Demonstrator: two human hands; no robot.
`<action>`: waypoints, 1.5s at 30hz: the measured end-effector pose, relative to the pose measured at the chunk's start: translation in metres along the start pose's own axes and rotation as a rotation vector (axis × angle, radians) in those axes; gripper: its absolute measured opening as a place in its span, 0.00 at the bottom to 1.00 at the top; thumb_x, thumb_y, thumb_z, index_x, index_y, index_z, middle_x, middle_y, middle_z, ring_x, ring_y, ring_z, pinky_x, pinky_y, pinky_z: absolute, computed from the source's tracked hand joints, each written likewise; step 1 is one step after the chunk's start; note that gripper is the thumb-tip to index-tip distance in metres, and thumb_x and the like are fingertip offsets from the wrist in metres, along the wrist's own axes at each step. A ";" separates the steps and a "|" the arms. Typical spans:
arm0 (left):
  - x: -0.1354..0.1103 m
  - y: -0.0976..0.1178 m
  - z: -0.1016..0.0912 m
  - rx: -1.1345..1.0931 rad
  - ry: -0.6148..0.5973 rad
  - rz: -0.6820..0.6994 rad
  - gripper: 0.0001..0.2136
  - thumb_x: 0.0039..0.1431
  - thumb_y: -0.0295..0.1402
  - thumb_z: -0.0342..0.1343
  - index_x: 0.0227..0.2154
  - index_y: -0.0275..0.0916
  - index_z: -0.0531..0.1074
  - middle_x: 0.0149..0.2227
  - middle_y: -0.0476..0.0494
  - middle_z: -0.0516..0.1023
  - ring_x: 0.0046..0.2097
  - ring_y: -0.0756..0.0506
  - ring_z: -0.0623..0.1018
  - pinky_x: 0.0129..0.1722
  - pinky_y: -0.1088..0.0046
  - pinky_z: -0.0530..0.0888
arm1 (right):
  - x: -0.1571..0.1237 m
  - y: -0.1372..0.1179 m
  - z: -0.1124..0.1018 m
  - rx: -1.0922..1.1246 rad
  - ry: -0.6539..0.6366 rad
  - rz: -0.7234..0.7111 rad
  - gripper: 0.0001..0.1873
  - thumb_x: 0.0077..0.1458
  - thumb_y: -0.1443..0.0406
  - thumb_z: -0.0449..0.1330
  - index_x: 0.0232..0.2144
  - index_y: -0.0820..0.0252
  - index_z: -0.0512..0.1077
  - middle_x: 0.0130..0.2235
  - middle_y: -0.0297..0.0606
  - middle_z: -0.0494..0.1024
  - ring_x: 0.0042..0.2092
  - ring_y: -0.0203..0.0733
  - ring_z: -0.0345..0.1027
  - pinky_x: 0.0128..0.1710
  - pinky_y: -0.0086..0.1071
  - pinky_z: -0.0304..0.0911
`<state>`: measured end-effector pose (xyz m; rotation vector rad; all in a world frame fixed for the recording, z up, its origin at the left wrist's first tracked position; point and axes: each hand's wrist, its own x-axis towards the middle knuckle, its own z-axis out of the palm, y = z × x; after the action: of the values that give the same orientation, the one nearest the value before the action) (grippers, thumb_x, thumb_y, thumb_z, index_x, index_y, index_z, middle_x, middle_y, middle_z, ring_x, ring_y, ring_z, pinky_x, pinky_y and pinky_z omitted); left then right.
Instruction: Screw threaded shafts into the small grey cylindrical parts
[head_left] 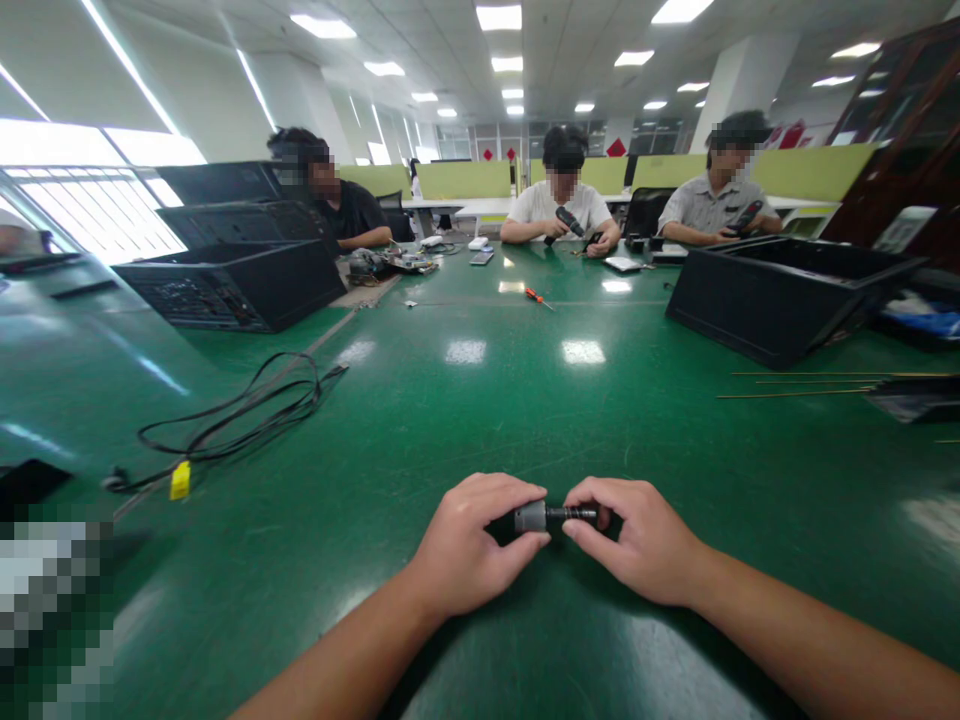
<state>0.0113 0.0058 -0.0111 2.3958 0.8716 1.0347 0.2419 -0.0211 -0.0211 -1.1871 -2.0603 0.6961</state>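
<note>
My left hand (480,545) grips the grey cylindrical end of a small metal shaft part (531,516) between thumb and fingers. From that thicker end a thin dark shaft runs to the right, with what look like ridges or a coil on it. My right hand (641,540) pinches the shaft near its far end with thumb and forefinger. The part lies level, just above or on the green tabletop (420,420); which of the two I cannot tell. Fingertips cover some of both ends.
A coiled black cable (247,410) with a yellow tag lies left. Open black computer cases stand at left (240,285) and right (780,300). An orange screwdriver (536,297) lies ahead. Thin brass-coloured rods (795,390) are at right. Three people sit across the table, two holding power drills.
</note>
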 end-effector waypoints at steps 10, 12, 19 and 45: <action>0.000 0.001 -0.001 -0.015 -0.006 -0.039 0.14 0.52 0.29 0.66 0.43 0.43 0.78 0.40 0.46 0.83 0.41 0.44 0.81 0.43 0.66 0.75 | -0.001 0.001 0.000 -0.001 0.009 0.004 0.04 0.61 0.63 0.60 0.38 0.56 0.74 0.31 0.31 0.76 0.31 0.36 0.69 0.33 0.29 0.59; 0.001 0.001 -0.002 -0.016 -0.002 -0.041 0.15 0.52 0.29 0.66 0.44 0.43 0.78 0.40 0.46 0.83 0.41 0.44 0.81 0.43 0.66 0.75 | -0.001 0.001 0.000 -0.003 0.006 0.007 0.05 0.62 0.62 0.59 0.38 0.56 0.74 0.30 0.31 0.76 0.31 0.36 0.69 0.33 0.29 0.59; 0.000 0.000 -0.002 -0.010 0.005 -0.055 0.15 0.52 0.29 0.67 0.43 0.42 0.78 0.40 0.46 0.83 0.41 0.44 0.81 0.43 0.66 0.76 | 0.001 0.001 0.000 -0.016 0.010 -0.007 0.06 0.64 0.62 0.58 0.39 0.56 0.74 0.31 0.32 0.76 0.31 0.37 0.69 0.34 0.30 0.59; 0.001 -0.002 -0.002 -0.008 -0.001 -0.069 0.14 0.52 0.29 0.66 0.44 0.42 0.78 0.40 0.45 0.83 0.41 0.44 0.81 0.43 0.66 0.76 | 0.001 0.001 0.001 -0.018 0.036 -0.002 0.05 0.62 0.63 0.59 0.39 0.56 0.75 0.31 0.32 0.77 0.31 0.37 0.69 0.33 0.30 0.60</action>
<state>0.0092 0.0081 -0.0105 2.3425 0.9403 1.0086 0.2418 -0.0201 -0.0222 -1.1989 -2.0420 0.6515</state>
